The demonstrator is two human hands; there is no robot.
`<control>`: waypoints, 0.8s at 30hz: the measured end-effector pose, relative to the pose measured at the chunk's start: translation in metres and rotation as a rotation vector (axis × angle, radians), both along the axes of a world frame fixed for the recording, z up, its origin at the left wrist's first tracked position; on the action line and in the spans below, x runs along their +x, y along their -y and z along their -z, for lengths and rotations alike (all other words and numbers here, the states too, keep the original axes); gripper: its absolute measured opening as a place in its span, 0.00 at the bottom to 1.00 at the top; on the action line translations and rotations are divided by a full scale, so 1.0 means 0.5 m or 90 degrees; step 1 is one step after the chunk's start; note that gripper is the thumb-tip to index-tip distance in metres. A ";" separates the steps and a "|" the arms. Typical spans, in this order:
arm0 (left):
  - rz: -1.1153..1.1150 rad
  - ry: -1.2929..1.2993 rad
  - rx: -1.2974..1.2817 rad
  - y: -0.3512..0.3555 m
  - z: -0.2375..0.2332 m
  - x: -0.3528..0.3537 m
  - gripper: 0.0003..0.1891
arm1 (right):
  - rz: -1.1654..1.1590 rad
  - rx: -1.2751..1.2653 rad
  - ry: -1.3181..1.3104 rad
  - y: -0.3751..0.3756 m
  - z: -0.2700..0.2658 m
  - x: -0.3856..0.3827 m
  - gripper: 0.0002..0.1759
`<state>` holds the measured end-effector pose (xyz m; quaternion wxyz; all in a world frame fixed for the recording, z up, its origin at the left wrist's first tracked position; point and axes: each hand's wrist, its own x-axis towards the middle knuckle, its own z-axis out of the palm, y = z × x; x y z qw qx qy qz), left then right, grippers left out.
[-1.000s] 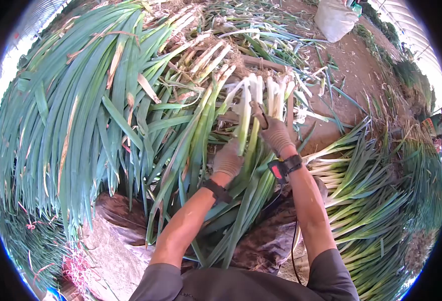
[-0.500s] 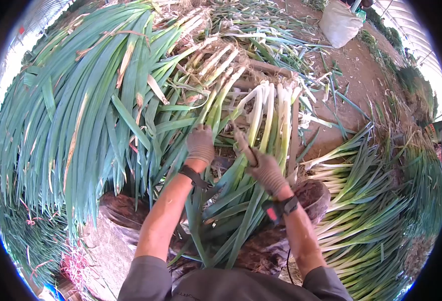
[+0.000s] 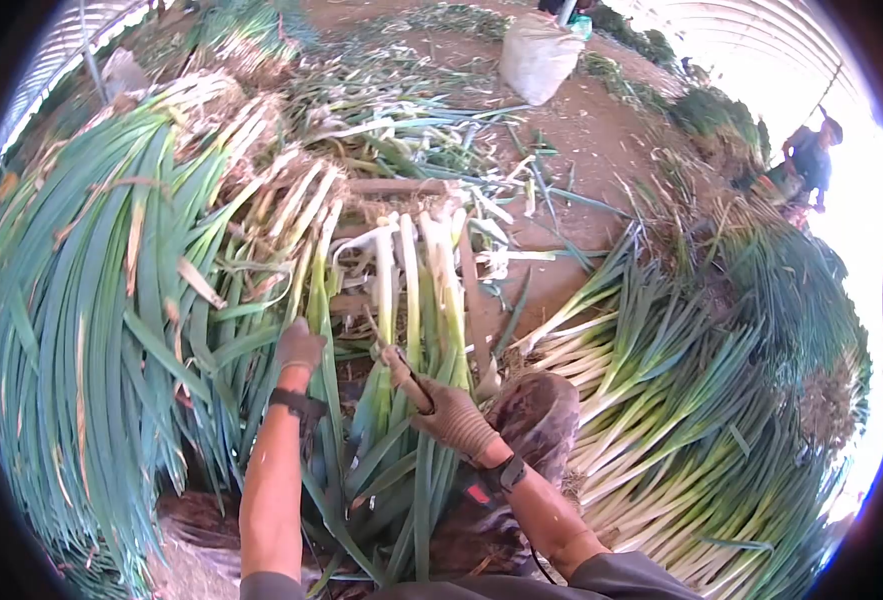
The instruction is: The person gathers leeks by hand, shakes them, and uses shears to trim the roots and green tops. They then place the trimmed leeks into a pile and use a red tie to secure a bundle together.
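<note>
My left hand (image 3: 301, 350), in a dirty work glove, is closed around the stalk of a green onion (image 3: 318, 295) at the right edge of the big heap. My right hand (image 3: 456, 420), gloved too, grips a knife (image 3: 408, 380) by its handle, the thin end pointing up and left. Just beyond the knife, several trimmed green onions (image 3: 411, 290) with pale stems lie side by side on a low wooden frame (image 3: 473, 300), their leaves running down over my lap. The knife's tip is hard to make out against the stalks.
A tall heap of untrimmed green onions (image 3: 71, 330) fills the left side. Cleaned green onions (image 3: 661, 430) lie in rows at my right. Leaf scraps (image 3: 401, 150) litter the ground ahead, near a white sack (image 3: 539, 60). Another person (image 3: 811, 160) is at the far right.
The view has swung up and to the right, so the scene sits further left and another person appears at the right. Both hands keep their grips, the knife still beside the stalks.
</note>
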<state>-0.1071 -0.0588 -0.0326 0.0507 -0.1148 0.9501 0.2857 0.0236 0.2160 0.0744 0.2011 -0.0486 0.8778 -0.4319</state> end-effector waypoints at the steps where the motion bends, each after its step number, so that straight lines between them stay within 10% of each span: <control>1: 0.020 0.010 0.044 0.006 -0.001 0.008 0.20 | -0.012 0.000 -0.013 0.000 0.000 0.006 0.38; 7: -0.031 0.136 0.464 0.018 0.028 0.057 0.21 | 0.000 -0.059 -0.035 -0.003 -0.033 0.033 0.38; 11: 0.096 0.195 0.334 0.062 0.116 0.039 0.21 | -0.053 -0.020 -0.077 -0.005 0.003 0.032 0.38; 17: 0.210 0.096 0.369 0.000 -0.030 0.081 0.25 | 0.016 0.014 -0.083 0.007 -0.053 0.015 0.35; 21: -0.009 0.041 -0.033 -0.045 -0.093 0.049 0.43 | 0.009 -0.049 -0.117 0.030 -0.040 0.018 0.34; 24: -0.042 0.070 -0.043 -0.083 -0.093 0.050 0.55 | -0.014 0.029 -0.099 0.048 -0.045 0.022 0.33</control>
